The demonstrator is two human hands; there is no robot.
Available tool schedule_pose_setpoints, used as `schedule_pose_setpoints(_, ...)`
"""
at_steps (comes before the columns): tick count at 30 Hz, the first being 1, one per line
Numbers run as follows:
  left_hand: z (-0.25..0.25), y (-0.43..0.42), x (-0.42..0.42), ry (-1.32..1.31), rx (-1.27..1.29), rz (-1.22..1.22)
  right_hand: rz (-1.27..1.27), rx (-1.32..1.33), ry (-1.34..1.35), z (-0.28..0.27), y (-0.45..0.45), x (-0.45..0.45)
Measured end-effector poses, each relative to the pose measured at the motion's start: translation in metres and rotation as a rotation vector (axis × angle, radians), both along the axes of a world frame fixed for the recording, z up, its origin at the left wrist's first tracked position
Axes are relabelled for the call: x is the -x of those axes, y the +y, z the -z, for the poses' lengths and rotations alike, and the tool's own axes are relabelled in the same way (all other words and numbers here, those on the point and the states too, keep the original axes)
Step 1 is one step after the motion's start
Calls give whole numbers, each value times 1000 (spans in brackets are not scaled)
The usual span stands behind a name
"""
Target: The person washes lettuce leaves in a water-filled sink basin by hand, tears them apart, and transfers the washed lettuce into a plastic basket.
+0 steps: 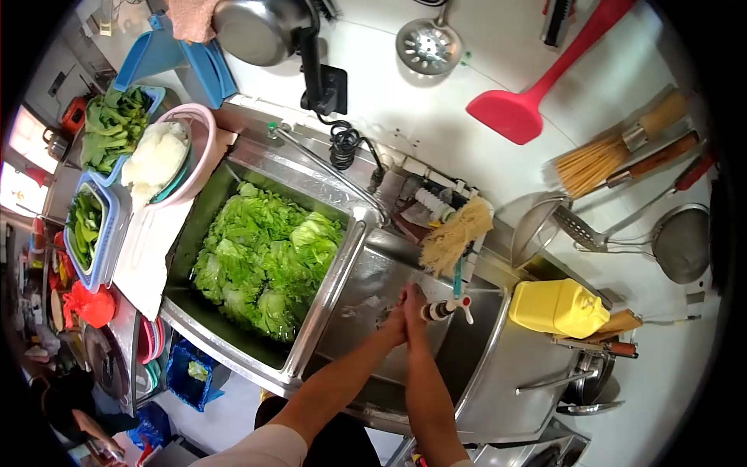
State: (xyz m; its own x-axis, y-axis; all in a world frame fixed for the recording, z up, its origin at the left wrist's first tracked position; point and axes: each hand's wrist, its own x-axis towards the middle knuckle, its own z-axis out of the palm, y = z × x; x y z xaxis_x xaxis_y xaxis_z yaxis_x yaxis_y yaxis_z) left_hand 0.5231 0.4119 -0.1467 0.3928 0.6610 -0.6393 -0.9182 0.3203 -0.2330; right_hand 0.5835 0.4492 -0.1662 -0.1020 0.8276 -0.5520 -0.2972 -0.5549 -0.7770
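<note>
My left hand [394, 324] and my right hand [414, 305] are pressed together over the right sink basin [373, 268], their fingers closed against each other. What lies between them, if anything, is hidden. Just right of my right hand is the tap's end [437, 311], with a red and white lever [465, 305]. Wet patches and some foam or water show on the basin floor left of my hands. In the left sink basin [183, 265], leafy green lettuce [264, 261] fills most of the space.
Behind the basins lie a tan scrubbing pad [457, 233] and a metal pipe [331, 171]. A yellow jug [556, 307] stands to the right. Utensils, including a red spatula [510, 113], hang on the wall. Baskets of greens [117, 128] and another person's arm [93, 428] are left.
</note>
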Motion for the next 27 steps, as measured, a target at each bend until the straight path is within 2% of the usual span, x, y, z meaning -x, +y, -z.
schedule_pose_setpoints(2, 11, 13, 7, 77, -28, 136, -156, -228, -355, -10, -19, 5)
schedule_pose_setpoints(3, 19, 21, 13, 135, -50, 230, -272, -407, -772, -5, -37, 16)
schedule_pose_setpoints(6, 19, 27, 19, 250, -119, 415, -69, -448, -496, -27, -71, 29)
schedule_pose_setpoints(9, -12, -11, 3, 333, -124, 479, 127, -122, -255, 11, -37, -9)
schedule_pose_setpoints(12, -10, -41, -15, 480, -41, 476, -25, 212, -154, -16, -24, -25)
schedule_pose_setpoints(14, -10, -20, 2, 459, -3, 463, -50, 84, -144, 2, -46, -26)
schedule_pose_setpoints(16, 0, -8, 18, 429, 46, 455, 29, 67, -187, -13, -87, -7)
schedule_pose_setpoints(18, 54, -8, 3, 660, -79, 557, 116, 34, -219, -34, -120, 16)
schedule_pose_setpoints(21, 16, -20, 6, 547, -254, 523, 3, -167, -477, -45, -120, -32)
schedule_pose_setpoints(22, 11, -24, 10, 518, -311, 510, 79, -272, -531, -65, -110, -42)
schedule_pose_setpoints(23, 21, -28, 6, 785, -317, 578, 170, -461, -523, -76, -100, -58)
schedule_pose_setpoints(24, 39, -31, -1, 1052, -312, 640, 240, -323, -592, -105, -86, -69)
schedule_pose_setpoints(25, 49, -35, 0, 1316, -297, 701, 226, -328, -619, -146, -77, -66)
schedule_pose_setpoints(27, 32, -46, 24, 1305, -336, 789, 62, -370, -678, -167, -57, -81)
